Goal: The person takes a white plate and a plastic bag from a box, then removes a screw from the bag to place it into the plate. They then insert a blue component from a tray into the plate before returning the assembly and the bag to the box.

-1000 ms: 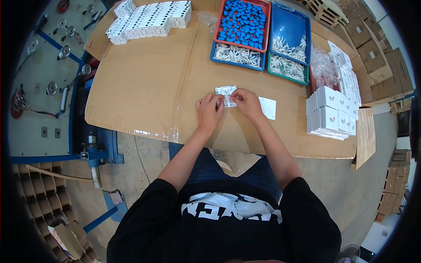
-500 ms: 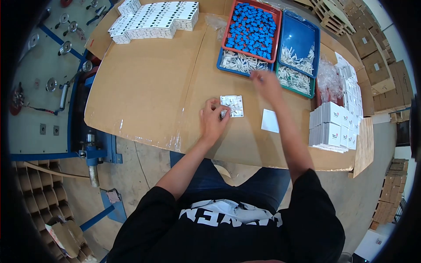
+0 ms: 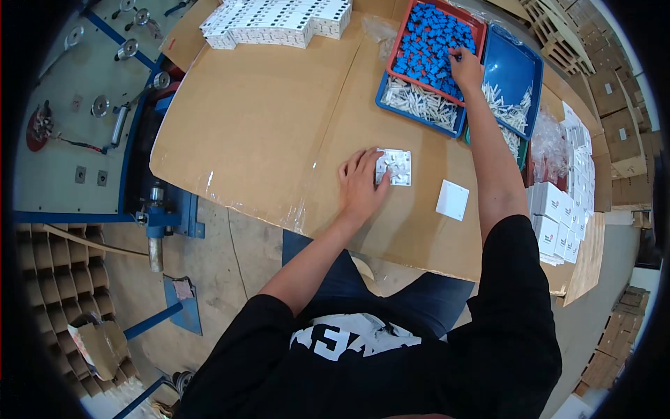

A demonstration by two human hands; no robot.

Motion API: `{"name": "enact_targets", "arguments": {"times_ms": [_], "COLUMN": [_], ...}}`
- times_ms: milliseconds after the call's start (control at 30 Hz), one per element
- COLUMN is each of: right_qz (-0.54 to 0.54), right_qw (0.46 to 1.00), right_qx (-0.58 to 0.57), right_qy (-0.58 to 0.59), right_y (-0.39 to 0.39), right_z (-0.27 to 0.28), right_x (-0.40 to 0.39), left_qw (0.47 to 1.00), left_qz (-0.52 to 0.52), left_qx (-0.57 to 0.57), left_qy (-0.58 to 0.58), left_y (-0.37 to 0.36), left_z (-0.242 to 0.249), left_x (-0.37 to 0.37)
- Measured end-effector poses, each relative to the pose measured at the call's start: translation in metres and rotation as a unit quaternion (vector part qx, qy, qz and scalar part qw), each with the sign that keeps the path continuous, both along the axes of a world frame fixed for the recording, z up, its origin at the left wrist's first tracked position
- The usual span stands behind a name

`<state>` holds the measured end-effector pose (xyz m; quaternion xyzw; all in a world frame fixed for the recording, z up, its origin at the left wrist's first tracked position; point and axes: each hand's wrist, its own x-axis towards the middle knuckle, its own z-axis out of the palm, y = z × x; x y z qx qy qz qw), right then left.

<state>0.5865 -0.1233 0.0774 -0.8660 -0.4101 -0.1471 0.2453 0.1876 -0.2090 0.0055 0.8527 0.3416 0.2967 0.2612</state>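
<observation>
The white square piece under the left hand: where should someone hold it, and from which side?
Probably by its outer edges, coming from the left, where the left hand rests. The white square piece lies flat on the cardboard, and its upper face shows small uneven details, so edges likely suit a grip better than the top.

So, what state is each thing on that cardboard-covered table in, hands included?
Left hand: touching the white housing's left side.
Right hand: at the blue pieces; grip unclear.
White housing: lying flat, detailed side up.
White plate: lying flat, apart from the housing.
Red tray: covered in blue pieces.
Right-hand blue tray: partly filled with white pieces.
Clear plastic: crumpled.
White boxes, right: stacked.
</observation>
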Motion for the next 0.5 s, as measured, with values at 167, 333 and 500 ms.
{"name": "enact_targets", "arguments": {"times_ms": [167,333,500], "right_qz": [0.102,0.261,0.294], "right_qw": [0.971,0.941,0.922], "right_qx": [0.197,0.142,0.093], "right_qy": [0.09,0.163,0.234], "right_y": [-0.025,-0.097,-0.13], "right_z": [-0.004,-0.021,-0.047], "right_x": [-0.043,-0.169,-0.243], "left_qw": [1.0,0.999,0.998], "left_qz": [0.002,0.002,-0.009], "left_qx": [-0.029,-0.023,-0.016], "left_qy": [0.01,0.026,0.062], "left_y": [0.001,-0.003,-0.002], "left_z": [0.001,0.015,0.008], "left_x": [0.0,-0.001,0.0]}}
